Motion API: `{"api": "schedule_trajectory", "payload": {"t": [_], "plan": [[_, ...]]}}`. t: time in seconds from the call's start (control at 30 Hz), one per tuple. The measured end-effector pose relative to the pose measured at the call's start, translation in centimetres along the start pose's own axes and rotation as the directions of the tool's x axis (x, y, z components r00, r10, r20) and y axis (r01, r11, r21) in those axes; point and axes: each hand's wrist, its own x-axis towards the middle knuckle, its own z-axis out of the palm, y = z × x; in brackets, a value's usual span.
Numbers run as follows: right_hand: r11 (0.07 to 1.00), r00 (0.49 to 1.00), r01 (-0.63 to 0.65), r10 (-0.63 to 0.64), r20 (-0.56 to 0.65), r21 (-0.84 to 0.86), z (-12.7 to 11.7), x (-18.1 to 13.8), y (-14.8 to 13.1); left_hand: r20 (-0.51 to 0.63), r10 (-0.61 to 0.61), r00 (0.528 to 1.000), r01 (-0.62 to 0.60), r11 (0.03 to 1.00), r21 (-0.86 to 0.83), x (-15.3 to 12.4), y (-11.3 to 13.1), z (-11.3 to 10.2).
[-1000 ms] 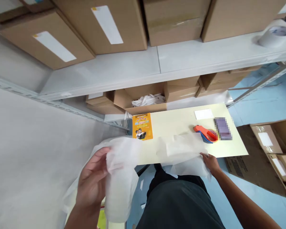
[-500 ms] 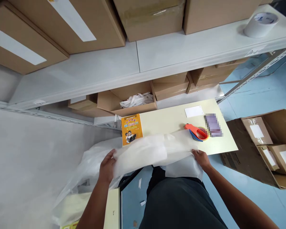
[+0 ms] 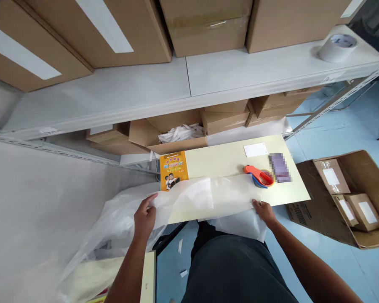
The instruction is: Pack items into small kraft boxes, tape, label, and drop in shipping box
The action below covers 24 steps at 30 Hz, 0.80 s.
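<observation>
A translucent white packing sheet (image 3: 230, 191) stretches across the cream tabletop and hangs over its front edge. Its right end is pinched between the thumb and fingers of my right hand (image 3: 263, 210). My left hand (image 3: 144, 216) is at the sheet's left part, index finger stretched out and thumb apart from it, touching the sheet. An orange book (image 3: 173, 168) with pictured figures on its cover lies just beyond, its lower edge by the sheet. Near the sheet's far right corner rests a red and blue tape dispenser (image 3: 259, 176).
On the tabletop (image 3: 217, 158) lie a white card (image 3: 255, 150) and a blurred purple item (image 3: 280, 167). An open carton (image 3: 322, 214) with small boxes stands right. Shelves hold cartons, a tape roll (image 3: 337, 48) and an open box (image 3: 178, 148) of white strips. More sheeting (image 3: 120, 219) bunches at left.
The sheet has dropped lower onto the tabletop, baring its front part near my left hand. My left thumb and index finger have spread apart. My right hand keeps its pinch.
</observation>
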Motion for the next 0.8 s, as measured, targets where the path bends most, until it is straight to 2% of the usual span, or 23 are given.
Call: {"api": "schedule_trajectory", "payload": {"t": [0.07,0.13,0.27,0.4,0.5,0.67,0.8], "plan": [[0.999,1.000,-0.025,0.025,0.013,-0.025,-0.2,0.1,0.1,-0.003,0.027,1.000,-0.027,0.999,0.033,0.1,-1.0,0.4],[0.999,0.999,-0.037,0.037,0.015,-0.023,-0.7,0.0,0.4,-0.013,-0.001,1.000,0.002,0.998,0.070,0.3,-2.6,0.8],[0.996,0.999,-0.041,0.041,0.003,0.078,-2.4,-0.8,1.4,-0.014,-0.024,1.000,0.026,0.994,0.102,0.4,-5.5,1.0],[0.993,0.997,-0.078,0.080,-0.016,0.088,-3.9,-2.1,2.2,-0.014,0.023,1.000,-0.021,0.993,0.114,0.7,-6.4,0.6],[0.990,0.995,-0.104,0.103,0.015,0.098,-5.5,-3.3,2.8,-0.034,0.032,0.999,-0.027,0.988,0.151,1.3,-6.7,0.2],[0.979,0.990,-0.085,0.061,0.130,0.187,-10.2,-6.4,2.2,0.115,0.007,0.993,-0.034,0.972,0.233,2.8,-8.4,0.2],[0.985,0.958,-0.029,-0.022,0.285,0.172,-15.1,-9.6,-2.1,0.136,-0.043,0.990,0.008,0.969,0.246,4.1,-9.4,1.3]]}}
